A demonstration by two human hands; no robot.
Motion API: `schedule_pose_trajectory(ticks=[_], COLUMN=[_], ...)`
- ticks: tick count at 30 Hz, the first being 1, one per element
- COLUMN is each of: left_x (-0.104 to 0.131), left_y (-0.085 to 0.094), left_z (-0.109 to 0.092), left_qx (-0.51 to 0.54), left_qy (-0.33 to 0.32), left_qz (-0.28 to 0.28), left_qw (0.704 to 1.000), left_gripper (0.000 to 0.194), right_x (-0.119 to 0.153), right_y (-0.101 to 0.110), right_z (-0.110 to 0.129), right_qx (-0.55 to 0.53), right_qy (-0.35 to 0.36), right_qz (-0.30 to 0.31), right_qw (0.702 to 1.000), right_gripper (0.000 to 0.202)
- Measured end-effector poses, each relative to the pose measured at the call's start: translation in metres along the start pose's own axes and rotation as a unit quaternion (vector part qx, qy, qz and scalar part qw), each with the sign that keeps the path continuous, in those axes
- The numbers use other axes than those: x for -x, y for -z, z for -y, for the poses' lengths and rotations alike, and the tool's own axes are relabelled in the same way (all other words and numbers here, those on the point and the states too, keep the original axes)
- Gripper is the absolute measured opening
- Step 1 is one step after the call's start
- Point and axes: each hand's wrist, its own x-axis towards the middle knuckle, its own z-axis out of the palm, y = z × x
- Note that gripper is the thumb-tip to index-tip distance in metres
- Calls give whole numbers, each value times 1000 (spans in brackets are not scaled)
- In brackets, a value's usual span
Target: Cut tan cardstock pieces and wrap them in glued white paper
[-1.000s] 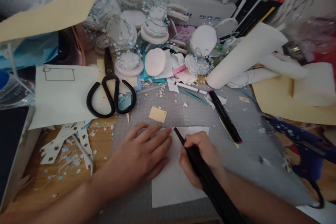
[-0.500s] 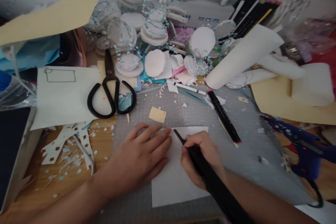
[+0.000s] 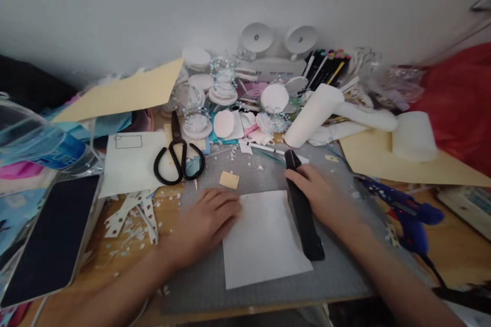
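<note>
Gripping a long matte-black tool (image 3: 306,214), right hand (image 3: 316,191) blurs.

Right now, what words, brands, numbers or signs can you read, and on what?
No text is legible.
Pale package at the back: printed, too small and blurred.
Bottle label: white marks on blue, unreadable.
Pale sheet by the scissors: hand-drawn rectangle, no readable words.

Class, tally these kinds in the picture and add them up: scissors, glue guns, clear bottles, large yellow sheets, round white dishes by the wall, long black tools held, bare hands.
Scissors: 1
Glue gun: 1
Clear bottle: 1
Large yellow sheets: 2
Round white dishes: 2
Long black tool: 1
Bare hands: 2
Total: 10
</note>
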Motion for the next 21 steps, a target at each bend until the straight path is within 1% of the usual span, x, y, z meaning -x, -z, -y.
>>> schedule_pose_trajectory(ticks=[2,5,8,10,12,13,14,16,17,19,21], left_x=[-1,-4,-6,-7,-10,-12,-16,-23,-27,-32,-33], left_y=[0,1,7,14,21,24,26,27,26,24,22], left_z=[-2,-7,-10,-8,-2,2,7,15,19,23,22], left_qx=[44,100,144,157,155,156,157,160,163,175,187], left_qy=[27,79,120,135,143,146,149,153,153,146,138], left_qz=[-8,-34,-64,-84,-104,-114,-127,-144,-151,-153,-149], left_qw=[999,991,980,975,972,970,968,965,963,961,961], left_gripper=[19,27,22,15,12,11,12,11,12,11,12], right_x=[0,-2,-4,-4,-4,-5,-6,-9,-11,-18,-27], right_y=[6,9,15,21,28,30,31,28,24,10,-7], right_z=[-11,-21,-28,-27,-18,-10,0,25,37,57,67], right_qx=[93,154,171,168,142,115,78,-11,-48,-75,-77], right_qy=[78,152,178,167,138,121,107,88,86,66,42], right_qz=[47,84,96,90,74,63,52,41,47,66,67], right_qw=[991,973,964,967,977,984,990,995,994,993,994], right_gripper=[33,30,33,42,52,53,52,42,35,29,29])
